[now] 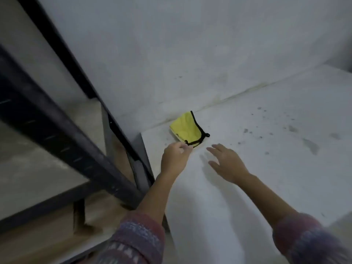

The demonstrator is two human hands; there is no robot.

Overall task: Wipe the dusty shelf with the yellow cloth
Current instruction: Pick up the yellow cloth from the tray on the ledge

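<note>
Since nothing's been wiped yet, you're at the pick-up stage, i.e. step one. Far left of frame: the black-framed shelf (57, 122) w/ its pale boards, untouched as far as I can see; blur hides any dust there. Lower centre: your left grip (176, 159), fingers curled, tips right at the near black-trimmed corner of the yellow cloth (185, 128). Touching or already pinching? Can't tell, too blurred. The cloth lies crumpled at centre frame on the white desk (266, 178), back by the wall and near the desk's left edge. Right of that: your right grip (226, 162), fingers spread & relaxed, holding nothing, near the cloth but apart from it. Far right, the desk shows dark specks. Left to do, by my read: secure the cloth, lift it, carry it to the shelf, then all the wiping.
</note>
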